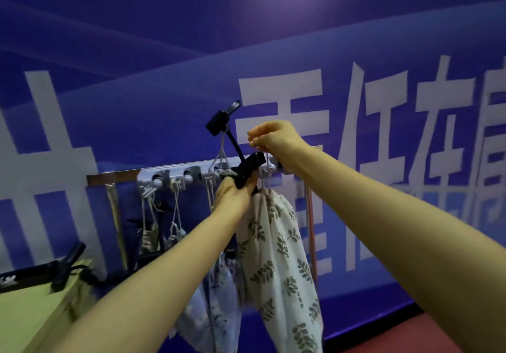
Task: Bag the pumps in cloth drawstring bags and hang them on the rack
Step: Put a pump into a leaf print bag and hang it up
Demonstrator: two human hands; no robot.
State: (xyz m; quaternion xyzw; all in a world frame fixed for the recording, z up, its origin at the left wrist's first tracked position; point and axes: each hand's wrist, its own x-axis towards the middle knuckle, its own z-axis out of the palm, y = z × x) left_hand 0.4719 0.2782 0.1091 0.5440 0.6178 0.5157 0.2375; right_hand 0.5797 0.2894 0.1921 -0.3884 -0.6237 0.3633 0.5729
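Observation:
A white cloth bag with green leaf print (276, 257) hangs below the right part of the grey wall rack (175, 173). A black pump (247, 166) sticks up out of the bag's mouth, its thin rod and handle (219, 120) tilted up to the left. My left hand (232, 196) grips the black pump body at the bag's neck. Just above the rack, my right hand (271, 139) pinches the bag's drawstring (266, 155). A pale blue bag (210, 306) hangs behind my left forearm.
Two small bags (149, 239) (176, 233) hang by cords from hooks on the rack's left part. A green table (30, 314) with a black clamp (67, 267) stands at the lower left. A blue wall banner (383, 51) is behind, red floor (438, 336) at lower right.

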